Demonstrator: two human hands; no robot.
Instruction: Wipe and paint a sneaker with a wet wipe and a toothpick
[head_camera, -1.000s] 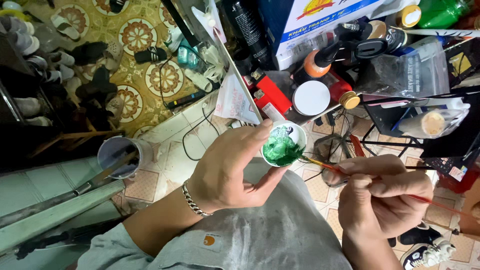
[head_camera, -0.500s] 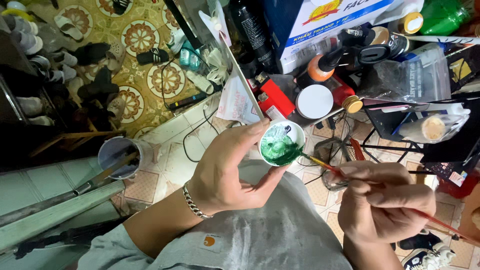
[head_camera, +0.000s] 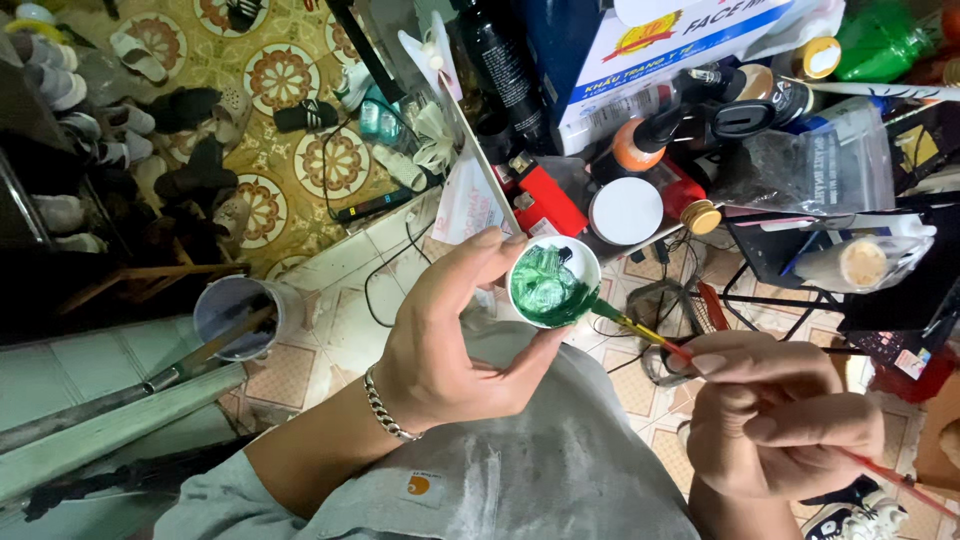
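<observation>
Lifted slightly, small white cup (head_camera: 553, 284) holds green paint, paintbrush (head_camera: 640, 330) dipped in.

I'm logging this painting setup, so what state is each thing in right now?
Left hand: pinching the small cup.
Small cup: open, tilted, green paint inside.
Right hand: gripping the paintbrush.
Paintbrush: tip dipped in the green paint.
Grey tub: open, brushes inside.
White-lidded jar: closed.

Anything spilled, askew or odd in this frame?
No spill stands out. The left hand holds a small white cup of green paint, tilted; the right hand dips a brush into it. Shelves behind are crowded.
</observation>
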